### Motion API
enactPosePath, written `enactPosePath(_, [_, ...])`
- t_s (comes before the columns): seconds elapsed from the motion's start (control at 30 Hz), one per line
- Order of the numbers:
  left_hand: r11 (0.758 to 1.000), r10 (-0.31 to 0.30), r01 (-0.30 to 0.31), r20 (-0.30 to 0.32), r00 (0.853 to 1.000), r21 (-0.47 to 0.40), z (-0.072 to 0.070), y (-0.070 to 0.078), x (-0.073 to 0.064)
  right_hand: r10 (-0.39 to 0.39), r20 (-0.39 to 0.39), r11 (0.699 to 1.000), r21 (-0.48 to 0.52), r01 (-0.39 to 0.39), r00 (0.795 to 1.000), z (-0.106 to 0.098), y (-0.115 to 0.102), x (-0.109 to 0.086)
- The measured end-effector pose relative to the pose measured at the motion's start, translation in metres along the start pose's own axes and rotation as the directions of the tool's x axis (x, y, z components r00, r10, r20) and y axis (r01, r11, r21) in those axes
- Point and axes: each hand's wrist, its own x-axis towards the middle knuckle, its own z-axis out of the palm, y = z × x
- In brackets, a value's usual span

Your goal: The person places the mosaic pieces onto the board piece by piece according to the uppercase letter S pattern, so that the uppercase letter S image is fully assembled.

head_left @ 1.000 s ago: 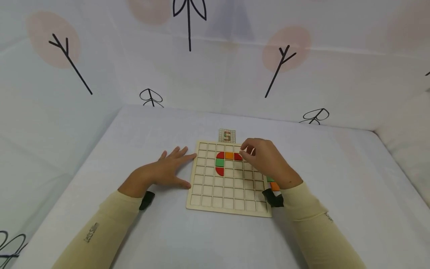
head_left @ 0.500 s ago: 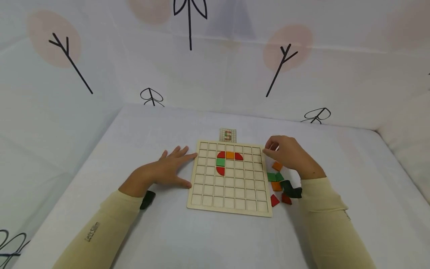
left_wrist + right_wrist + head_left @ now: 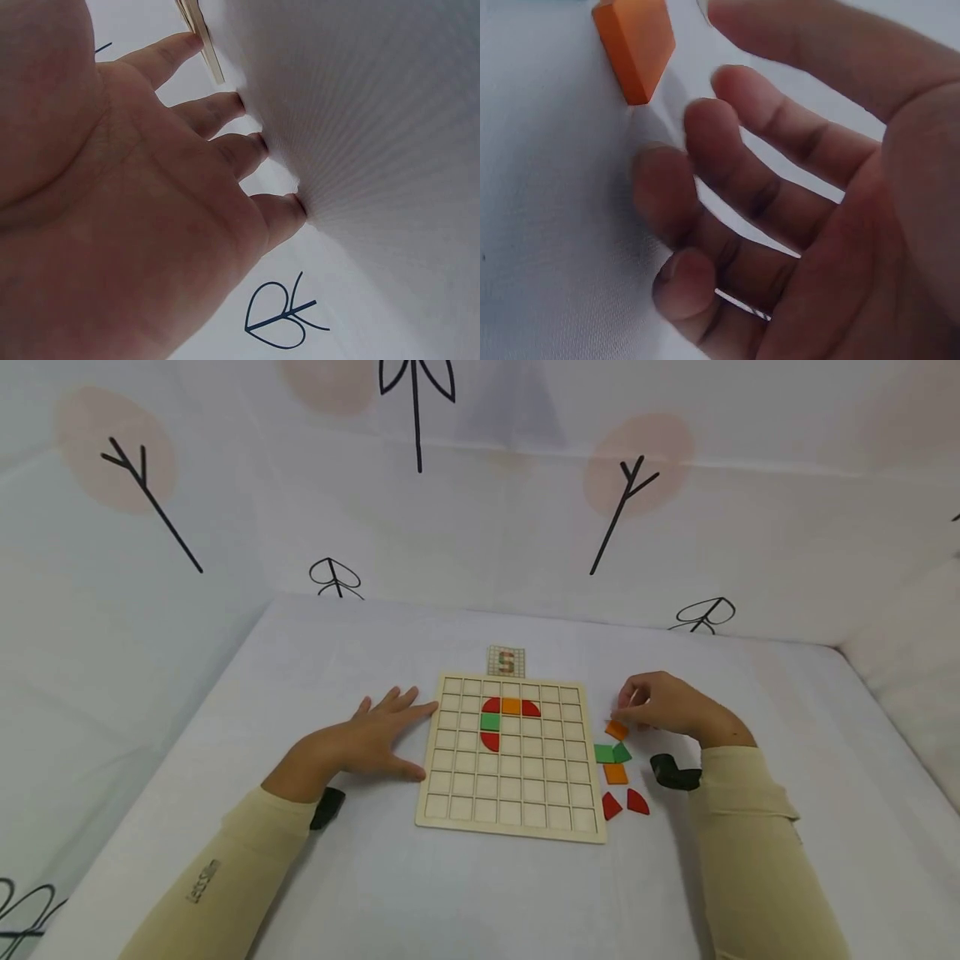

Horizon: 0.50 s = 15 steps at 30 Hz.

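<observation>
Board (image 3: 498, 788): gridded wood | left hand (image 3: 369, 744): splayed, touching | right hand (image 3: 664, 705): fingers parted beside flat orange tile (image 3: 617, 731)

Left hand (image 3: 375, 739) touching left edge of grid board (image 3: 510, 789), right hand (image 3: 667, 706) hovering by far loose orange tile (image 3: 617, 730), card (image 3: 506, 662) lying at far edge.

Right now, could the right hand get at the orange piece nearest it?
Likely yes: the right hand is close beside the orange piece, and nothing appears to block the way.
</observation>
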Motion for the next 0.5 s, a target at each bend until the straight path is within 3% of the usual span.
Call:
enactPosePath(0.2, [1.000, 0.003, -0.003, -0.003, 1.000, -0.002, -0.0007, -0.0012, -0.0004, -0.013, 0.071, 0.999, -0.049, 0.016, 0.997, 0.0038, 0.0004, -0.0010])
enactPosePath(0.5, [1.000, 0.001, -0.001, 0.001, 1.000, -0.001, -0.0012, -0.0008, 0.0001, -0.011, 0.092, 0.997, -0.081, 0.018, 0.996, 0.0083, -0.0055, -0.0018])
